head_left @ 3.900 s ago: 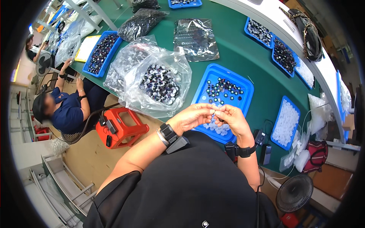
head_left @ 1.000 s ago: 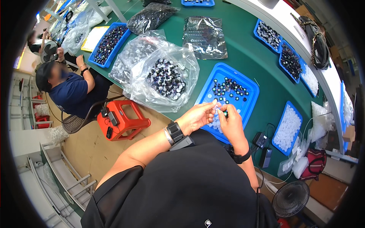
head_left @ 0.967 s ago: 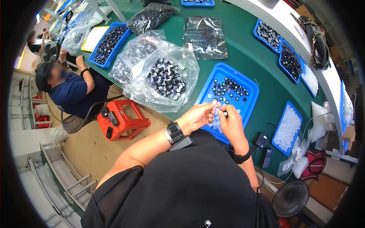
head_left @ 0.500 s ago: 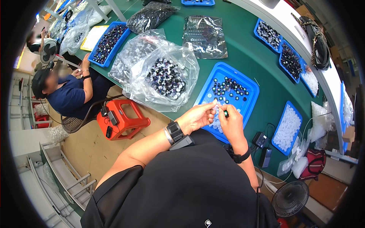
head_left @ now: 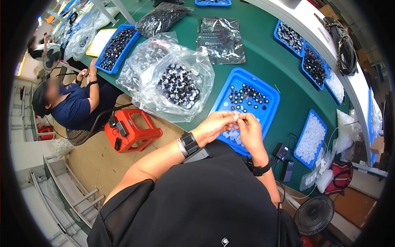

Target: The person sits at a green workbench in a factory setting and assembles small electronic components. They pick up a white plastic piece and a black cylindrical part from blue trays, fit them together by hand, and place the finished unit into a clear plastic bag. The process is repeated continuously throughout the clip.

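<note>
Directly above the near end of a shallow blue rectangular plastic tray (head_left: 269, 108), the left hand (head_left: 214, 126) and right hand (head_left: 249, 131) meet fingertip to fingertip. Grip: both pinch together on one small translucent white plastic piece (head_left: 236, 118); its exact shape is too small to tell.

Beneath the grip: a cluster of similar white pieces (head_left: 231, 135) at the tray's near end; small dark round beads (head_left: 247, 96) at its far end.

Left of the grip: a large crumpled clear plastic bag (head_left: 177, 84) of dark and white round parts, lying open on the green table (head_left: 284, 66).

Beyond the grip: a flat clear rectangular pouch (head_left: 219, 40), and a dark-filled clear bag (head_left: 161, 17) further left.

Right of the grip: a smaller blue tray of white pieces (head_left: 311, 139); further blue trays of dark parts (head_left: 314, 66) along the table's far edge.

Lower left of the grip: an orange plastic stool (head_left: 131, 131) on the floor, beside a seated person in a dark blue shirt (head_left: 76, 109).
</note>
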The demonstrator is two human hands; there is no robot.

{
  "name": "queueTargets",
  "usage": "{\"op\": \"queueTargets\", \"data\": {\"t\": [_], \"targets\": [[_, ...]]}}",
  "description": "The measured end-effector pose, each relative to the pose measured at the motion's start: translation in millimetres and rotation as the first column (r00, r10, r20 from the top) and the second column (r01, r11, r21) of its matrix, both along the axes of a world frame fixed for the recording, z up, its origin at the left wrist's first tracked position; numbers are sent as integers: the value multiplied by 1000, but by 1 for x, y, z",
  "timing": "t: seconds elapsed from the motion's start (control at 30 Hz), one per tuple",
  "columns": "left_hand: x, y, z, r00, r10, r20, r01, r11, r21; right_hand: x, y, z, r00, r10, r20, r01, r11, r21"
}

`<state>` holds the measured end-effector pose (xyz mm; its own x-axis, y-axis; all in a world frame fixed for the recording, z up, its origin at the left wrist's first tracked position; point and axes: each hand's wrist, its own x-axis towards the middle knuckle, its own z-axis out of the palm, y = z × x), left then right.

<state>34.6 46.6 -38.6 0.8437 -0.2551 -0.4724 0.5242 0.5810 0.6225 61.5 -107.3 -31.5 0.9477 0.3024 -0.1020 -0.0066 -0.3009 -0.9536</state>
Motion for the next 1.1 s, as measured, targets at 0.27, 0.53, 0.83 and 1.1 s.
{"op": "queueTargets", "data": {"t": [0.27,0.53,0.83,1.1], "targets": [[1,-3,14,986,-88,145,32,936,352,-3,1,2,1000,8,21,-9,998,55],[2,-7,1,954,-135,269,-8,882,470,3,0,6,989,31,-143,-10,989,145],[2,1,11,997,-75,-3,75,993,92,8,-3,7,988,-152,34,150,987,56],[0,7,-3,988,-65,-138,11,933,-361,6,1,9,901,-81,427,121,990,-66]]}}
